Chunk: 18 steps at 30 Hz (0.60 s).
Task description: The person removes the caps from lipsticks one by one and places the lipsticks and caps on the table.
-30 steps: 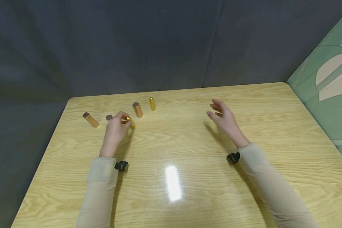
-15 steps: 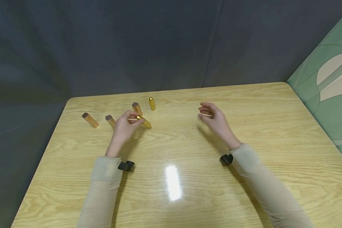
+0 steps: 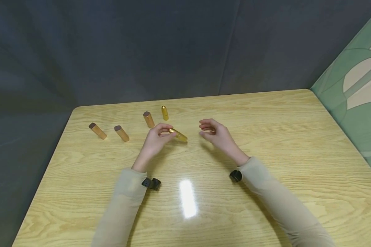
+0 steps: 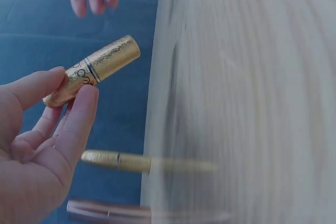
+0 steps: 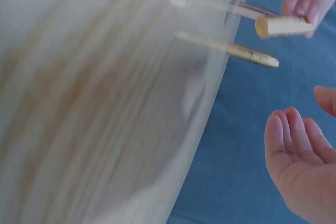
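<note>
In the head view my left hand (image 3: 156,140) pinches a gold lipstick tube (image 3: 180,136) by its rounded end, tilted above the table. The left wrist view shows the same lipstick (image 4: 105,66) between thumb and fingers, with a dark ring round its middle and black lettering partly covered. My right hand (image 3: 217,135) hovers to its right, apart from it, fingers loosely bent with nothing between them. In the right wrist view, the right palm (image 5: 304,177) faces the lipstick and its fingers are relaxed.
Another gold lipstick (image 3: 165,113) stands near the table's back edge. Left of it stand copper-coloured tubes with dark tops: one close by (image 3: 148,119), one farther left (image 3: 122,133), one leftmost (image 3: 97,131). Dark cloth (image 3: 154,51) hangs behind the wooden table (image 3: 281,130).
My left hand has carried the gold lipstick rightward from the copper tubes, and the lipstick has tipped over more. My right hand has moved left toward it.
</note>
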Motion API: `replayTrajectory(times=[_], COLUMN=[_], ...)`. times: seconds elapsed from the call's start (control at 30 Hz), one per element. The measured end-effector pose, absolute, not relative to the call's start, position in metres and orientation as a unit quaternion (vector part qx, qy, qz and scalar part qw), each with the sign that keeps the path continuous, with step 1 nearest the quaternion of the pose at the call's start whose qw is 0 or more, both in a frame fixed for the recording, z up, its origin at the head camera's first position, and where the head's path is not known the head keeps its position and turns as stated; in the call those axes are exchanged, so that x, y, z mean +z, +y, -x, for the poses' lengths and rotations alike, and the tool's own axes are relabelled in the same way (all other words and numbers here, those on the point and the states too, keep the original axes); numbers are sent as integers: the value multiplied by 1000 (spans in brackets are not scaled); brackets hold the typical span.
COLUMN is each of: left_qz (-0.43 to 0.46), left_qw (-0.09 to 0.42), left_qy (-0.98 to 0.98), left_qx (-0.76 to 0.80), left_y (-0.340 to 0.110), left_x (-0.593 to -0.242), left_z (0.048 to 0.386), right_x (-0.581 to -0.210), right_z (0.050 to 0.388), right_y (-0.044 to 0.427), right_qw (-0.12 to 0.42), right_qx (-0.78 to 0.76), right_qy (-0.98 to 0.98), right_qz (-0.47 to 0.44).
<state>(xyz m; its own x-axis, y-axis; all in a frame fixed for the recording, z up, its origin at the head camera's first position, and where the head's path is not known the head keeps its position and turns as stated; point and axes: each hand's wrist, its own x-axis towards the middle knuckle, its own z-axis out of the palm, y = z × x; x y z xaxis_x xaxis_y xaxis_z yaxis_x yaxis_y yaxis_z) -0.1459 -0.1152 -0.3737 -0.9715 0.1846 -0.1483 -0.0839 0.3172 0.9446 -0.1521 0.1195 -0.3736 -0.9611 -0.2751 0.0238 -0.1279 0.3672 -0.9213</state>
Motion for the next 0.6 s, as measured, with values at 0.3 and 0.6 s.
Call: replayTrajectory(times=[0.3, 0.6], left_qz=[-35, -39], left_qw=[130, 131], left_qy=[771, 743], left_qx=[622, 655], left_y=[-94, -84], left_x=[-378, -376], left_z=[145, 144], right_x=[-380, -378], right_z=[149, 150], right_y=[108, 99], right_qw=[82, 85], right_qx=[-495, -482], right_qy=[851, 858], right_qz=[154, 154])
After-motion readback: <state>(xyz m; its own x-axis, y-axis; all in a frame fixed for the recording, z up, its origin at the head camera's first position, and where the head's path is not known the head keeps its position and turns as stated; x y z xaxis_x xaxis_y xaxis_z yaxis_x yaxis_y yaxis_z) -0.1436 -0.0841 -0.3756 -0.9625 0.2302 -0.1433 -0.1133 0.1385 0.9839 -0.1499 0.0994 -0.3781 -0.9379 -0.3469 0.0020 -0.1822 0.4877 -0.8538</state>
